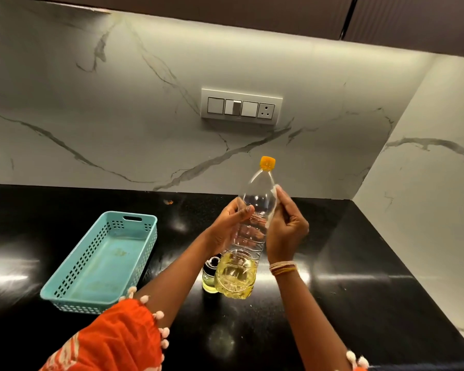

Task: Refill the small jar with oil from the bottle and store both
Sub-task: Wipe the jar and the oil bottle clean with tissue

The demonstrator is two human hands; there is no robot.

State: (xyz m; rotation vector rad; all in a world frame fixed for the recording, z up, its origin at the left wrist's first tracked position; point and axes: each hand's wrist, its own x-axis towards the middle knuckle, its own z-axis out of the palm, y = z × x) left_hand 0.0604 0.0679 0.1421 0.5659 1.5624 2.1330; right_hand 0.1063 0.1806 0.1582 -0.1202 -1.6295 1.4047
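Capped bottle (252, 223) held up over the desk (359, 263), left hand (229, 226) gripping its middle while the right hand (285, 226) presses a tissue (272, 207) to its shoulder — wipe downward, keep it upright, small jar (210, 277) waiting just behind, near the basket (102, 263).

Capped bottle (248, 231) upright, oil low; small jar (210, 275) behind.

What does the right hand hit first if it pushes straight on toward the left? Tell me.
The right hand holds a white cloth against the bottle, so it meets the bottle's side at once.
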